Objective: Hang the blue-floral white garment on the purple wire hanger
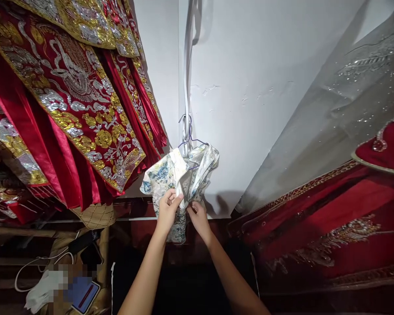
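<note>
A small white dress (180,175) with blue flowers is seen in the middle, in front of a white wall (249,87). It is hung on a thin wire hanger (191,139), and the hanger is hooked near a white strip (186,87) that runs up the wall. The dress is bunched up and crumpled. The front of the dress is pinched by the left hand (168,209), with the fingers closed on the cloth. The cloth is also gripped by the right hand (198,217), just beside the left hand, and its fingers are curled shut on a fold. The two hands are held close together, almost touching, at the lower part of the dress. Both arms are stretched up from the bottom of the view. To the left, red robes (68,109) with gold and silver sewing are hung close to the dress. To the right, a grey veil (331,109) with sparkles is draped, and more red cloth (331,218) with gold trim is laid below it. At the lower left, a white cable (33,267) and a phone (85,295) are seen on a messy shelf.
</note>
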Tool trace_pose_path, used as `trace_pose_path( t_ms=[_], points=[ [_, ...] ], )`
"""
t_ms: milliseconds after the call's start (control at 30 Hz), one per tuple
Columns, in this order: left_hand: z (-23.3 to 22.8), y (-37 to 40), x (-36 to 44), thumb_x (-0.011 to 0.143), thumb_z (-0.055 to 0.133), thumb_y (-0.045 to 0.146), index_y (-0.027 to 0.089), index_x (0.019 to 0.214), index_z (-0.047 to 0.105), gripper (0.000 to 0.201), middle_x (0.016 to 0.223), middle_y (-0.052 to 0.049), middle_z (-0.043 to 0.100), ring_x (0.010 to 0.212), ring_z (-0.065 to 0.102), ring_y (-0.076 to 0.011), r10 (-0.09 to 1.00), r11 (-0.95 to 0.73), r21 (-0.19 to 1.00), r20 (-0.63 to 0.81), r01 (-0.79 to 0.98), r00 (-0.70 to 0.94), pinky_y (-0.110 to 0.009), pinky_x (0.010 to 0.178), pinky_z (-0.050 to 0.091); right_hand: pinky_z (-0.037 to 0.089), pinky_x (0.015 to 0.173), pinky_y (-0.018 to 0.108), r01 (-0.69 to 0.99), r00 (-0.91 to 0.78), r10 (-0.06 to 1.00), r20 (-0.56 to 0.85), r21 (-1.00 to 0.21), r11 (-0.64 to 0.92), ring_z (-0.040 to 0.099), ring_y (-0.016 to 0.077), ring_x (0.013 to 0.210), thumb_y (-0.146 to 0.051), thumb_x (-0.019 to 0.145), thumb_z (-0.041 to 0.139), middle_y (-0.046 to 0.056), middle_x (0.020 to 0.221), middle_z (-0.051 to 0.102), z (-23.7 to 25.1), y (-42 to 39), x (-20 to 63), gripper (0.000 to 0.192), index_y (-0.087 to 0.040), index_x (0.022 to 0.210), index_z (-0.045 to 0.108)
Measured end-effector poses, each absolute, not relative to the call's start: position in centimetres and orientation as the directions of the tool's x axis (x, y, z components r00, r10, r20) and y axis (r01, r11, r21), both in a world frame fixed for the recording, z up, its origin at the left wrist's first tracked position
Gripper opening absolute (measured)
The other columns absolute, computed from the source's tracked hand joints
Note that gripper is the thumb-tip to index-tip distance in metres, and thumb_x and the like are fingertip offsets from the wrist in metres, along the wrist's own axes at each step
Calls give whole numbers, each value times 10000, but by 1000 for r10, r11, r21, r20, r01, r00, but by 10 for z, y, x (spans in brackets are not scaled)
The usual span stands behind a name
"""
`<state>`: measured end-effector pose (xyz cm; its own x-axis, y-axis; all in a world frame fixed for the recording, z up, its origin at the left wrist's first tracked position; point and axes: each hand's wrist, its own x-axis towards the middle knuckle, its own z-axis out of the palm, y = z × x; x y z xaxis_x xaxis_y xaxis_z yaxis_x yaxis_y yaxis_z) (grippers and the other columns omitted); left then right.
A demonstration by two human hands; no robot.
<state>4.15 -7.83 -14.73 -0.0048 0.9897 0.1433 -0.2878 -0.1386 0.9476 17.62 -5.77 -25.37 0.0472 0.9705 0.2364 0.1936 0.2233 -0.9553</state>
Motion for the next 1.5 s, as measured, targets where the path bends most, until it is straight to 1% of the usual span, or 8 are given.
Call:
trace_pose_path(
  t_ms=[300, 467, 600, 767, 867, 967, 1267, 1500],
  points=[
    [-143, -94, 43, 821, 710, 401, 178, 901, 628, 250, 702, 16, 533, 612, 483, -100, 996, -90, 940, 85, -330, -28, -194, 597, 399, 462, 669, 294, 195, 5, 957, 290, -939, 283, 597, 197, 709, -420, 891, 580, 35, 761, 637, -235, -69, 180, 219, -201, 895, 589],
    [-148, -95, 40, 834, 685, 412, 194, 921, 635, 240, 699, 20, 527, 633, 503, -113, 994, -110, 946, 102, -306, -44, -210, 635, 427, 463, 665, 298, 165, -1, 959, 284, -946, 280, 619, 200, 699, -394, 895, 574, 34, 725, 644, -229, -74, 178, 211, -206, 799, 571],
    [-173, -93, 31, 874, 619, 380, 188, 908, 624, 195, 821, -24, 603, 757, 575, -153, 983, -172, 964, 155, -203, -96, -258, 737, 470, 471, 652, 309, 126, 12, 970, 242, -963, 238, 653, 217, 690, -428, 896, 586, 42, 689, 662, -225, -82, 183, 251, -204, 784, 585],
    [-217, -95, 41, 839, 588, 230, 212, 1097, 598, 259, 1064, -69, 634, 1036, 592, -225, 963, -246, 964, 231, 98, 137, -342, 921, 452, 465, 608, 300, 234, -40, 967, 253, -938, 255, 642, 207, 646, -433, 900, 575, 35, 674, 660, -224, -91, 192, 258, -207, 781, 603],
    [-231, -96, 54, 888, 540, 268, 200, 1009, 582, 145, 952, -51, 622, 931, 591, -206, 952, -301, 926, 278, 226, 129, -317, 852, 449, 412, 575, 272, 457, -171, 939, 299, -820, 344, 590, 168, 588, -366, 917, 552, 0, 642, 636, -216, -91, 203, 208, -217, 791, 621],
    [-232, -97, 62, 942, 468, 325, 199, 868, 551, 168, 786, -19, 571, 762, 551, -179, 948, -319, 887, 304, 333, 99, -274, 732, 417, 380, 586, 268, 635, -350, 863, 365, -584, 505, 566, 162, 610, -296, 910, 572, 5, 655, 631, -189, -78, 223, 170, -216, 780, 648],
    [-223, -102, 70, 915, 469, 282, 225, 827, 480, 105, 651, 18, 483, 597, 465, -162, 943, -331, 837, 283, 435, 173, -243, 580, 295, 365, 629, 284, 742, -430, 642, 635, -156, 652, 555, 171, 672, -271, 962, 534, 40, 743, 650, -21, 12, 250, 196, -190, 841, 666],
    [-173, -72, 41, 830, 575, 243, 205, 781, 594, 66, 687, -9, 592, 652, 549, -180, 904, -345, 859, 196, 378, 379, -269, 637, 395, 330, 616, 277, 762, -268, 548, 793, -173, 624, 562, 172, 670, -357, 964, 535, 17, 702, 627, -12, 15, 234, 229, -198, 838, 642]
  ],
)
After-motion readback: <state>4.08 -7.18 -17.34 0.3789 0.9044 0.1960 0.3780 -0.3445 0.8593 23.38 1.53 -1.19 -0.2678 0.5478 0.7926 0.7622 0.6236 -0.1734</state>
